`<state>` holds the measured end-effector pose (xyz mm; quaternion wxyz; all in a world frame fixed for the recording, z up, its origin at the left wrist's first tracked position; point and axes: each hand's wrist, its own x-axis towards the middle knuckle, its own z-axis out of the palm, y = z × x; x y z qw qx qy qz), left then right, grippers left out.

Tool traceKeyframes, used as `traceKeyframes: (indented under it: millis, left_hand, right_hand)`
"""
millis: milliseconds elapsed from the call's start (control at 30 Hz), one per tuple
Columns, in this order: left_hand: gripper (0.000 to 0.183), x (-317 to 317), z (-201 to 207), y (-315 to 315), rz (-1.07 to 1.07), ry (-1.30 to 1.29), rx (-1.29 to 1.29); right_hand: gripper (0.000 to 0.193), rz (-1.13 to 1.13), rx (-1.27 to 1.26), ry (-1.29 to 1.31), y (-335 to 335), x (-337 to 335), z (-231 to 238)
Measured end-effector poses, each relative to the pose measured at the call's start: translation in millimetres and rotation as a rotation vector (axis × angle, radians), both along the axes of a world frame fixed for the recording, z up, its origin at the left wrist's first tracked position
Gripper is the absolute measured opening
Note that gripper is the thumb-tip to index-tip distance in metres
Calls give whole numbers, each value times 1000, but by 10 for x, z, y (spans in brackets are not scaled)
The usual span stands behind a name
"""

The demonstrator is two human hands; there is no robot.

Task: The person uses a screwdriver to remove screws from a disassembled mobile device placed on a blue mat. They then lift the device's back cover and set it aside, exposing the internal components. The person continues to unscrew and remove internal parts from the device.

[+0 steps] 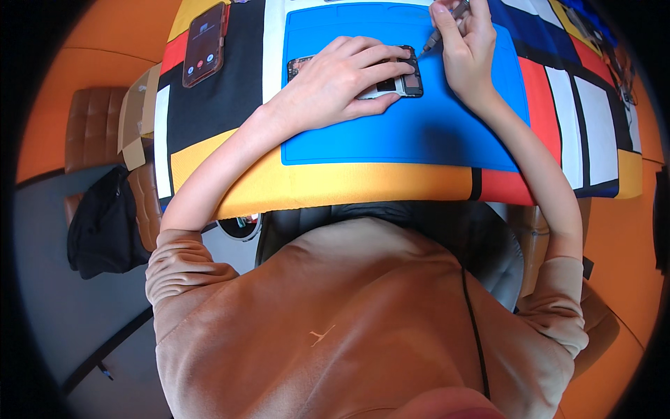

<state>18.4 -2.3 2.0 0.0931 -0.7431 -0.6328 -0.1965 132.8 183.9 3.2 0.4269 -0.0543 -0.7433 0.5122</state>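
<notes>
An opened smartphone [412, 82], its inner parts bare, lies crosswise on a blue work mat [363, 143]. My left hand [342, 78] rests over it, with fingers across its top and the thumb along the near edge, gripping it against the mat. Much of the phone's middle is hidden under that hand. Closed around a slim dark screwdriver [433, 40], my right hand [469, 59] is just beyond the phone's right end. The screwdriver slants down to the left, its tip at the phone's upper right corner. Whether the tip touches a screw is too small to tell.
Another smartphone [204, 45] with a lit screen lies at the table's far left. A colour-blocked cloth [335, 188] covers the table. Cables [623, 77] lie at the far right. Left of the table are an open cardboard box [136, 115] and a brown chair with a black garment [105, 223].
</notes>
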Motion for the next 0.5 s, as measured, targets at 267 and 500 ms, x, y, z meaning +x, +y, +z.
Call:
traceKeyframes:
  millis: [267, 500]
  left_hand:
    - [39, 5, 9, 11, -7, -11, 16]
    - [39, 2, 34, 20, -10, -10, -7]
  right_hand:
    - [4, 39, 68, -36, -18, 54, 49]
    - [22, 199, 619, -28, 189, 24, 245]
